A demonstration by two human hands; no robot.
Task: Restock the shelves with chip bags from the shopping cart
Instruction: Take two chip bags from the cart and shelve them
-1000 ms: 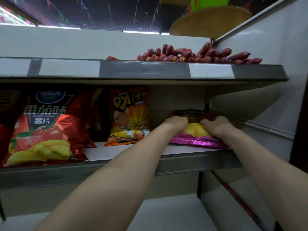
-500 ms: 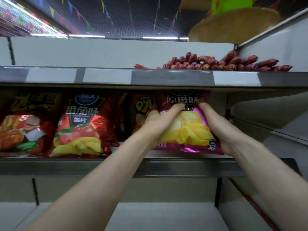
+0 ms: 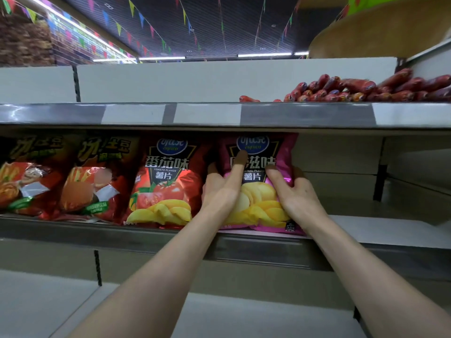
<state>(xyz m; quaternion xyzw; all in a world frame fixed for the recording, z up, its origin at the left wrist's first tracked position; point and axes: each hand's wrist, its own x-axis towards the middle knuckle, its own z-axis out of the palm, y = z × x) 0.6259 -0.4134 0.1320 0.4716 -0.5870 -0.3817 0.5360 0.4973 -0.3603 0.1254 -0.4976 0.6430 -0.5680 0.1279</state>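
A purple chip bag (image 3: 258,203) with yellow chips printed on it stands upright on the middle shelf (image 3: 263,247), right beside a red tomato-flavour chip bag (image 3: 166,181). My left hand (image 3: 223,189) grips its left edge, with one finger stretched up the front and the others tucked between the two bags. My right hand (image 3: 292,193) holds the right edge, thumb on the front and fingers curled round the side. No shopping cart is in view.
Two orange-red snack bags (image 3: 97,176) (image 3: 24,179) stand left of the tomato bag. A heap of red sausages (image 3: 353,90) lies on the upper shelf. Bare white shelf board (image 3: 395,230) runs to the right of the purple bag. A lower shelf (image 3: 244,313) lies beneath my arms.
The purple bag went from lying low on the shelf to standing upright against the tomato bag. Both hands moved up its sides, and the view swung left.
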